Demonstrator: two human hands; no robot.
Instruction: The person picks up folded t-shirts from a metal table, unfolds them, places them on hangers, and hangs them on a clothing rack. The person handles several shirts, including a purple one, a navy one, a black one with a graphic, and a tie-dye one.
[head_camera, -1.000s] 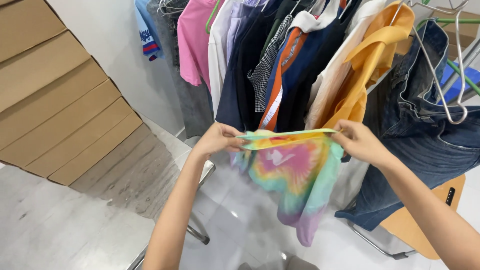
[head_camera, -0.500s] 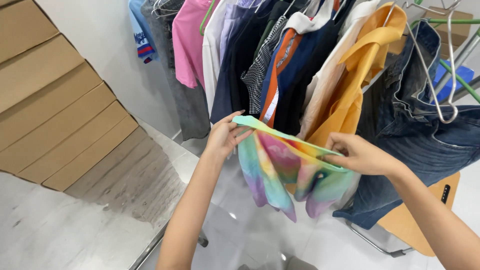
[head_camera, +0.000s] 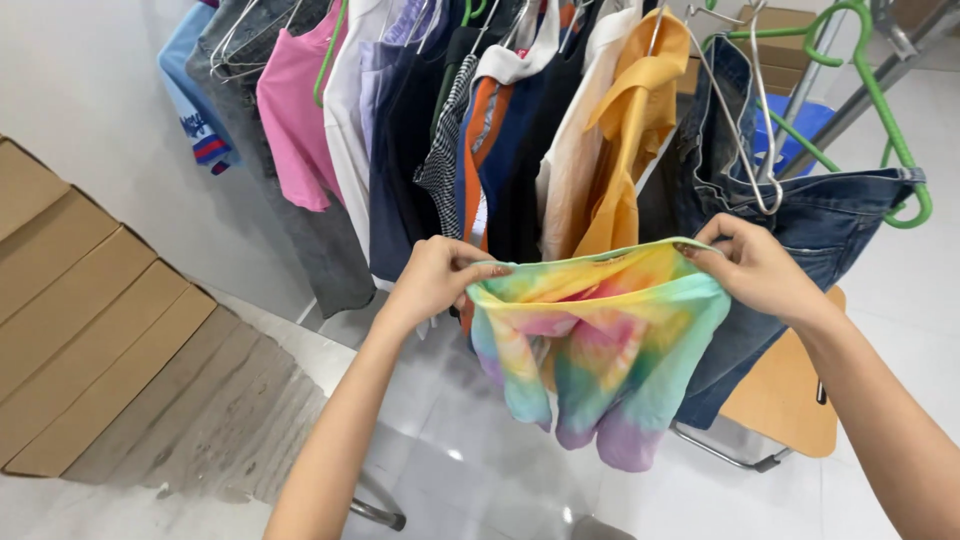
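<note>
Flattened brown cardboard boxes far left of the fingers, left hand and right hand fingers pinched on tie-dye garment, top edge stretched sideways between them, fabric hanging down.

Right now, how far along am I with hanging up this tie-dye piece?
Done: many clothes already hang on the rack. In hand: the left hand and right hand each grip an edge of the tie-dye garment, spread open between them in front of the rack. Left: it is on no hanger yet; an empty green hanger hangs at the right, beside the jeans.
</note>
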